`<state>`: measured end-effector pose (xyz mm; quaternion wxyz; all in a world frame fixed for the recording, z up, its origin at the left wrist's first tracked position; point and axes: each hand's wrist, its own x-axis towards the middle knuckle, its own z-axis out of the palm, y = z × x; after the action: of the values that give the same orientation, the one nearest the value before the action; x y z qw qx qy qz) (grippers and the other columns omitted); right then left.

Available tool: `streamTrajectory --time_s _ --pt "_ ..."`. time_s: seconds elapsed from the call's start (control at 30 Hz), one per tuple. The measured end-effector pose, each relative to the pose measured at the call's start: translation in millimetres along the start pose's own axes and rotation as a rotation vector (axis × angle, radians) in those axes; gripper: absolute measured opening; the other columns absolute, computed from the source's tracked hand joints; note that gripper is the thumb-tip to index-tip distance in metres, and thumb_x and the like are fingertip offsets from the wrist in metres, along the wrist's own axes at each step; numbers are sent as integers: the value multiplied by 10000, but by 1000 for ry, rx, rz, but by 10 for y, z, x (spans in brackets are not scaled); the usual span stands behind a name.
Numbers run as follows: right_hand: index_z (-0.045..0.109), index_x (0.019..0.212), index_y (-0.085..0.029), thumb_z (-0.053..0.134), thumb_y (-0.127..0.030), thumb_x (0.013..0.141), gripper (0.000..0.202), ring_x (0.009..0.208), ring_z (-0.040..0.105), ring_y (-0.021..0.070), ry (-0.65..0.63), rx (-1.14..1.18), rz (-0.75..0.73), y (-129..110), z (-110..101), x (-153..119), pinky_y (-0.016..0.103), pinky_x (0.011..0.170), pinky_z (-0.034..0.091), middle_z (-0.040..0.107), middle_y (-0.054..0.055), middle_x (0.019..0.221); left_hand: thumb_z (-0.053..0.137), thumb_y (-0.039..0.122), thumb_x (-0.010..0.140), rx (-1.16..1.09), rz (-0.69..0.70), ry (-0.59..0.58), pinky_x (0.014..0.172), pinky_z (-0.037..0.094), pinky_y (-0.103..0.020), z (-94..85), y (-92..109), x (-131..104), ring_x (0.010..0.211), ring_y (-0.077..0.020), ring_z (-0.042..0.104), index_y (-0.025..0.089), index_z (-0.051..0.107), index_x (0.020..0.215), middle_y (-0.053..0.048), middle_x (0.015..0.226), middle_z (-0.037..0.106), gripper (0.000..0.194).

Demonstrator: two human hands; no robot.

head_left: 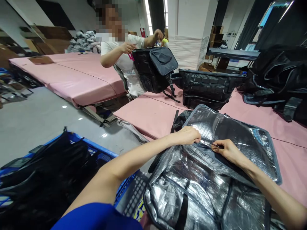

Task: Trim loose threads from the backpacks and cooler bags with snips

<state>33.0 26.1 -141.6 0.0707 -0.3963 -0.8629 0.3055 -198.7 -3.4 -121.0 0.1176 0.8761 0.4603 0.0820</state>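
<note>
A large bag with a silver foil lining point(192, 179) lies open in front of me, its foil-lined flap point(232, 137) folded back on the pink table. My left hand point(189, 135) is closed at the seam between flap and body; what its fingers hold is hidden. Just to the right, my right hand point(224, 149) pinches a small, thin dark piece at the same seam, too small to name. A short gap separates the two hands.
Across the pink table point(148, 115), a person point(122, 60) handles a black bag point(153, 68). Another black bag point(206, 88) stands beyond the flap, and more are piled at the right point(280, 76). A blue crate point(107, 151) with black bags stands at lower left.
</note>
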Motion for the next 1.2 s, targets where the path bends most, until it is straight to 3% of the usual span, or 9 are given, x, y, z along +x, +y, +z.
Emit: streamTrajectory --time_s 0.13,0.27,0.37,0.57,0.73,0.87,0.93,1.03,1.2 --pt "601 727 -158 469 -441 788 318 647 519 141 -25 86 30 43 4 -47 243 577 376 607 12 691 514 163 796 -68 -11 9 622 343 -221 16 49 -15 726 -138 565 181 642 747 1 757 636 138" --pt "610 726 -158 474 -449 776 324 636 500 144 -19 109 59 23 16 -41 253 574 366 603 17 677 552 296 840 -109 -82 176 719 360 -247 124 218 -103 773 -139 560 193 679 782 0 798 641 173" --pt "629 729 -163 483 -430 762 306 630 494 149 -10 96 67 7 26 -20 259 580 363 606 16 665 578 377 821 -108 -171 188 702 373 -261 238 377 -157 802 -166 560 213 707 823 -16 817 638 208" --pt "639 726 -169 490 -416 744 289 649 513 158 5 65 73 14 46 -21 263 621 376 620 20 681 532 207 798 -186 -261 92 674 400 -251 287 518 -123 776 -175 566 190 705 807 -26 784 639 174" --pt "648 752 -182 491 -409 748 275 676 540 169 18 69 77 29 62 -58 266 637 389 643 22 712 531 201 786 -435 -358 226 710 412 -236 185 433 -230 793 -153 567 168 693 779 -16 827 642 165" --pt "649 742 -180 496 -419 747 284 678 543 174 23 77 74 39 73 -56 269 630 393 649 28 716 446 306 859 -755 -184 -46 685 427 -219 0 318 -373 685 -125 578 142 698 688 -26 730 654 347" --pt "647 733 -175 498 -421 747 287 658 536 167 23 82 69 53 77 -43 267 621 395 643 27 701 398 333 887 -698 -149 -44 703 422 -220 -55 257 -379 701 -129 578 149 706 680 -31 725 656 414" --pt "647 728 -168 506 -418 744 287 633 528 152 21 96 57 91 83 -23 255 602 396 628 20 676 551 291 814 -356 -266 191 761 397 -238 -27 166 -286 829 -159 564 189 713 787 -22 851 664 193" --pt "630 679 -151 520 -447 734 320 608 520 141 13 112 50 154 83 9 243 570 393 605 11 641 564 182 773 -44 -158 53 642 347 -235 120 42 -78 795 -169 558 208 684 766 -17 810 652 123"
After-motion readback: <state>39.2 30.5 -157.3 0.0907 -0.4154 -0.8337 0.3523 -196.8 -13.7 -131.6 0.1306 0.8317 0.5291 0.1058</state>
